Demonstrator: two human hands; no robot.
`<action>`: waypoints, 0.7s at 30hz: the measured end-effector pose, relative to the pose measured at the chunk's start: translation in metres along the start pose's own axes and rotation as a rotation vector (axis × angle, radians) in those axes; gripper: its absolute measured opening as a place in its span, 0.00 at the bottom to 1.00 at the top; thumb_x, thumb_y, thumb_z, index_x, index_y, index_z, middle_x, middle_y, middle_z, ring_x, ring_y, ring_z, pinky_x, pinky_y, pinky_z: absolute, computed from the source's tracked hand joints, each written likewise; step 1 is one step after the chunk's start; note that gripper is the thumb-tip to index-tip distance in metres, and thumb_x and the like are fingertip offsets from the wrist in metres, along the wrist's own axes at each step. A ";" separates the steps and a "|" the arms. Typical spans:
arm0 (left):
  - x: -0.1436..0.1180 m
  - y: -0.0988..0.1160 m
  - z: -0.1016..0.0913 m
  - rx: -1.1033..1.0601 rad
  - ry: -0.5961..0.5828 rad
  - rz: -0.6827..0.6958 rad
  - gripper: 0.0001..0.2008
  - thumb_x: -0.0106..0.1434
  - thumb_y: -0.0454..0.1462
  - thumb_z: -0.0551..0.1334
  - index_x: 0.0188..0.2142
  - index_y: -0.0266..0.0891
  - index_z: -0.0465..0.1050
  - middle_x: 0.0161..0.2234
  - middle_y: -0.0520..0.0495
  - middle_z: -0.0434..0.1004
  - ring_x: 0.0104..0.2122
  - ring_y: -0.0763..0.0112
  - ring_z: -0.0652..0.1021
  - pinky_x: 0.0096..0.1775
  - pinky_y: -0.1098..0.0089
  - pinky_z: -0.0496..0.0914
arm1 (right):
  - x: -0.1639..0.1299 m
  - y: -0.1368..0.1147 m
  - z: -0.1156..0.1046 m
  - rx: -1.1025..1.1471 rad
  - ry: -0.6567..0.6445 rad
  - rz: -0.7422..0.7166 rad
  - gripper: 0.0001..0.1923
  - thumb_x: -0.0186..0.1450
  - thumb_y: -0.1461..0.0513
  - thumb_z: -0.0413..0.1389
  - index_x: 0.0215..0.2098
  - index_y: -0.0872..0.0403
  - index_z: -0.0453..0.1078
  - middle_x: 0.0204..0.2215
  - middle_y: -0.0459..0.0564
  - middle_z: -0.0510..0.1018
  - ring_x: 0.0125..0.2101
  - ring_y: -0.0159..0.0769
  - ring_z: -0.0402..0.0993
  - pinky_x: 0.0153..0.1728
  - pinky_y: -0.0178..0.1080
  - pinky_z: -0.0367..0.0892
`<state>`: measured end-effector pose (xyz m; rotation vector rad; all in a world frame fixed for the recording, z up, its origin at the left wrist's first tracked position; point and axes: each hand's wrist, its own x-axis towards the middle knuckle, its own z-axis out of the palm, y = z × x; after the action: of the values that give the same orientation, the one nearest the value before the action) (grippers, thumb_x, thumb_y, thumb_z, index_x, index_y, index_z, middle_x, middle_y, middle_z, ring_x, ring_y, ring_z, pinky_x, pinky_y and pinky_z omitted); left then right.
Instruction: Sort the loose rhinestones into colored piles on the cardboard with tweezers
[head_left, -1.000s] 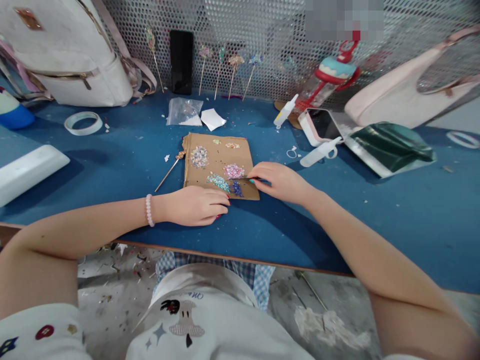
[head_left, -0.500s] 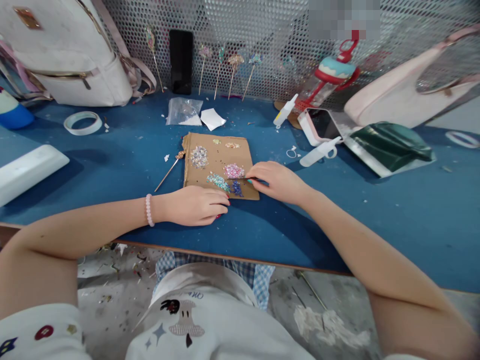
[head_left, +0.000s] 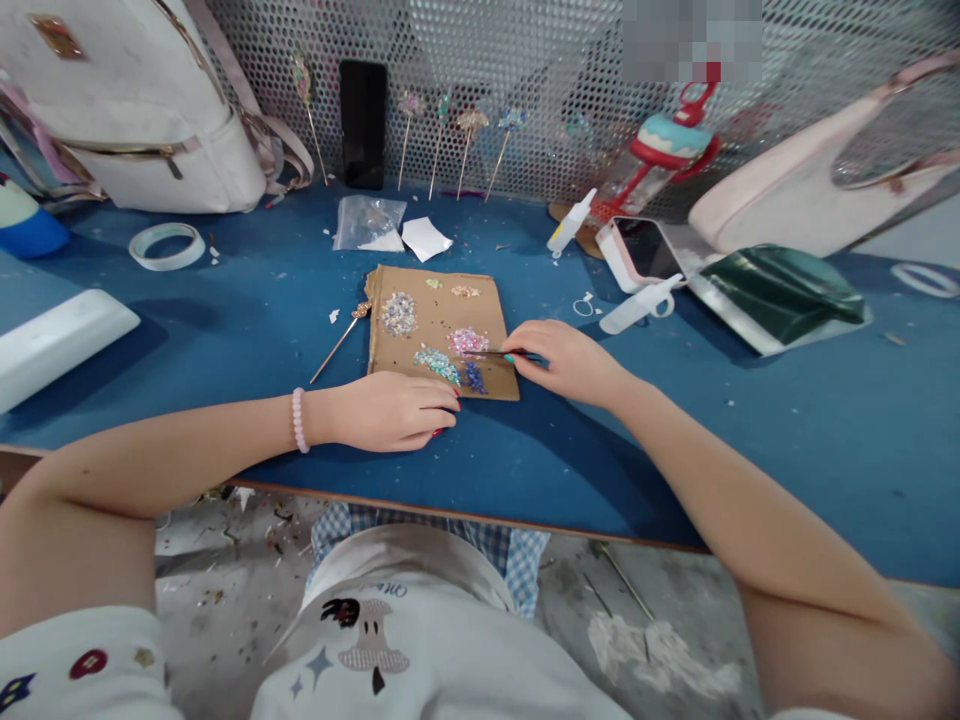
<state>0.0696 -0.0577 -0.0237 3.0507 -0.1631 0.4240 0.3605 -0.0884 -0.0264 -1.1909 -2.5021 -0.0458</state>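
My right hand (head_left: 562, 362) pinches dark thin tweezers (head_left: 491, 353), whose tip lies over a pile of pink beads (head_left: 466, 341) on a cardboard sheet (head_left: 493, 298). Beside the pink pile are turquoise beads (head_left: 436, 363) and dark blue ones (head_left: 474, 378). Whitish-silver beads (head_left: 399, 314) sit farther left on the sheet. My left hand (head_left: 394, 411) lies flat over the sheet's near edge, fingers loosely stretched and holding nothing visible. A stick with a beaded gold head (head_left: 335, 345) leans against the sheet's left side.
Behind the sheet lie a plastic bag (head_left: 368, 223) and white paper (head_left: 427, 239). Two glue bottles (head_left: 571, 223), a pink-edged phone (head_left: 646, 250) and a green pouch (head_left: 784, 293) are at right. Decorated sticks and a black phone (head_left: 363, 125) stand against the mesh. A tape roll (head_left: 166, 247) lies left.
My right hand has shifted slightly right and away from me, and the tweezers' tip has moved a little right at the pink beads. My left hand stays in place.
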 end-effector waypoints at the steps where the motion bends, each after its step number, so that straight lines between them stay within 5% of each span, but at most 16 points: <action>1: 0.000 0.000 0.000 -0.003 0.001 -0.001 0.10 0.69 0.32 0.56 0.44 0.34 0.76 0.49 0.38 0.78 0.54 0.61 0.76 0.51 0.66 0.75 | -0.001 0.001 0.000 0.007 -0.003 -0.006 0.11 0.68 0.64 0.48 0.39 0.54 0.72 0.36 0.55 0.81 0.38 0.42 0.77 0.38 0.43 0.69; 21: 0.000 -0.001 0.000 0.013 0.034 0.029 0.11 0.70 0.32 0.54 0.43 0.32 0.76 0.48 0.38 0.79 0.52 0.60 0.77 0.49 0.65 0.76 | 0.003 -0.002 0.004 0.041 -0.008 0.000 0.10 0.67 0.64 0.48 0.35 0.53 0.72 0.34 0.54 0.80 0.36 0.42 0.75 0.38 0.44 0.69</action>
<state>0.0700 -0.0571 -0.0232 3.0548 -0.2036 0.4797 0.3557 -0.0869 -0.0293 -1.1761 -2.4978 0.0104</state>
